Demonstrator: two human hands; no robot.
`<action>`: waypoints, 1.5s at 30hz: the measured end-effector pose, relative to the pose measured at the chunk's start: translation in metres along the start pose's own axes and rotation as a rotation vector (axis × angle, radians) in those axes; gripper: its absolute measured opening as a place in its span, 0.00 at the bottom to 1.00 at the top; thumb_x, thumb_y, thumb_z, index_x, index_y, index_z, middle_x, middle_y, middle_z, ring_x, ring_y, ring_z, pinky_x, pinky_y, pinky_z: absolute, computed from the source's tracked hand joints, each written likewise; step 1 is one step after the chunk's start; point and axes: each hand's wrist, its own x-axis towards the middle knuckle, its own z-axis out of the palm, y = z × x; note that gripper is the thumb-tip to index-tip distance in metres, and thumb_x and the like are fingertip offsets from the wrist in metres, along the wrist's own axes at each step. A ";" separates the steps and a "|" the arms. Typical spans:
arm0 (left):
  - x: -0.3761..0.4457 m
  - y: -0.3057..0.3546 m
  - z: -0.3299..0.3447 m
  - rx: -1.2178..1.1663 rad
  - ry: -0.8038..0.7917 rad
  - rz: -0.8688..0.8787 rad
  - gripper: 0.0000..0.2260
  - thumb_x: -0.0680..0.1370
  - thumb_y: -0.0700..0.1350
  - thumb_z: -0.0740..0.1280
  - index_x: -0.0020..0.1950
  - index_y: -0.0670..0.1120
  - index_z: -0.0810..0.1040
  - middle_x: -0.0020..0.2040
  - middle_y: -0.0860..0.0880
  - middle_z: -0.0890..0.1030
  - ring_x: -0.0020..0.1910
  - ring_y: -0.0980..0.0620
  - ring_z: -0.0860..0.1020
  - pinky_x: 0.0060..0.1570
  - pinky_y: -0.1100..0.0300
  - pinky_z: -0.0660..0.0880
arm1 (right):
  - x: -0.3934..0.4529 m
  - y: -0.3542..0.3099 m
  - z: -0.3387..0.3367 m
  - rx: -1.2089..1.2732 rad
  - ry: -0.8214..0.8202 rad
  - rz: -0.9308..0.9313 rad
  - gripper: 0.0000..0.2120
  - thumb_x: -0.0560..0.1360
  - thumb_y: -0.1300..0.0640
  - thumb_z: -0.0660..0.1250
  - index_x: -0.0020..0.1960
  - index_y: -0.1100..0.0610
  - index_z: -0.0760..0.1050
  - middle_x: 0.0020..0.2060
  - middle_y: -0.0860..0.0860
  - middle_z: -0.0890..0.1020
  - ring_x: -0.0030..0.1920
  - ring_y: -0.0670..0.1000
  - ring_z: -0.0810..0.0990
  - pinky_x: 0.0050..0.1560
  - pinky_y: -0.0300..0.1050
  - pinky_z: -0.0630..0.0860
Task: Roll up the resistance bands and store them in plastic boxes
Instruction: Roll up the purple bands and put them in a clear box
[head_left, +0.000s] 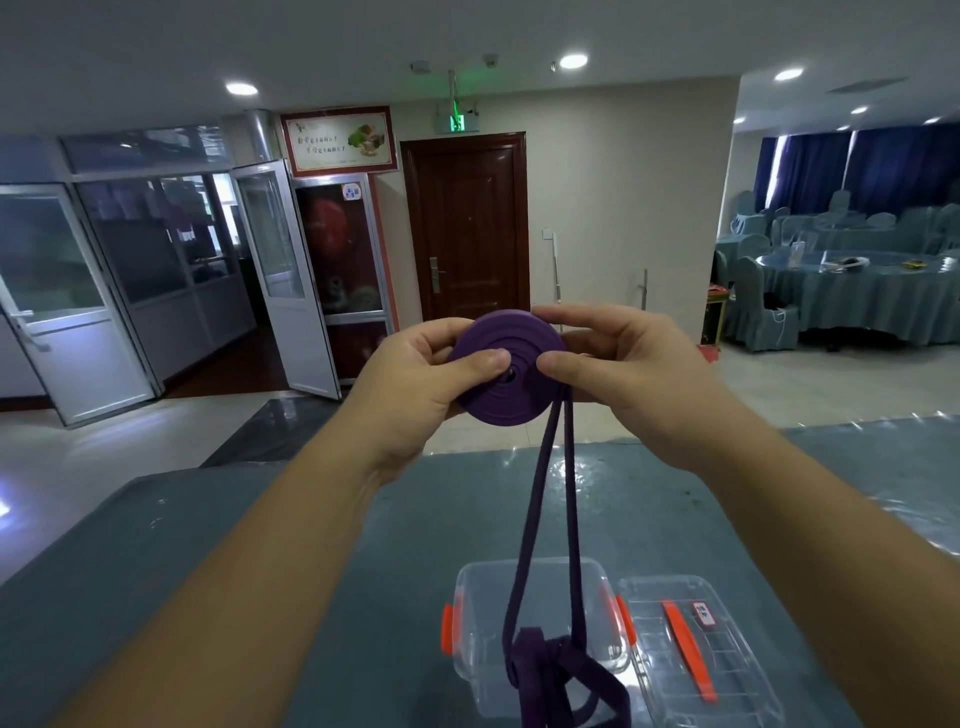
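Observation:
A purple resistance band (506, 382) is partly wound into a flat coil held up in front of me. My left hand (415, 379) grips the coil's left side, thumb pressed on its face. My right hand (623, 364) pinches the right side, thumb near the centre. Two loose strands (545, 519) hang from the coil down to a tangled heap (556, 680) at the bottom edge. Below stands an open clear plastic box (467, 613) with orange latches on the grey-blue table (260, 545). Its clear lid (696, 654) with an orange handle lies to the right.
The table's far edge runs just under my hands, with a glossy tiled floor beyond. A dark wooden door (467, 223) and glass doors (280, 280) stand at the back. Covered round tables and chairs (857, 291) fill the right background.

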 end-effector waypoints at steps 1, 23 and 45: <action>-0.001 -0.003 0.001 -0.020 0.009 0.001 0.21 0.72 0.45 0.76 0.64 0.45 0.82 0.56 0.44 0.88 0.57 0.45 0.86 0.58 0.51 0.82 | -0.001 0.000 0.000 -0.011 -0.004 0.007 0.21 0.77 0.63 0.74 0.69 0.54 0.79 0.53 0.53 0.89 0.54 0.55 0.88 0.59 0.56 0.84; -0.045 -0.110 -0.002 0.002 0.091 -0.462 0.12 0.87 0.49 0.61 0.60 0.45 0.83 0.51 0.45 0.88 0.47 0.50 0.86 0.49 0.54 0.80 | -0.031 0.037 0.007 0.043 -0.001 0.119 0.20 0.76 0.65 0.73 0.67 0.56 0.80 0.50 0.56 0.89 0.52 0.58 0.89 0.57 0.58 0.85; -0.137 -0.274 0.029 1.218 -0.901 -0.371 0.43 0.77 0.28 0.65 0.84 0.60 0.56 0.85 0.54 0.57 0.79 0.47 0.66 0.75 0.56 0.68 | -0.086 0.092 0.024 0.172 -0.072 0.288 0.17 0.77 0.67 0.72 0.63 0.53 0.81 0.48 0.55 0.90 0.48 0.53 0.89 0.47 0.43 0.83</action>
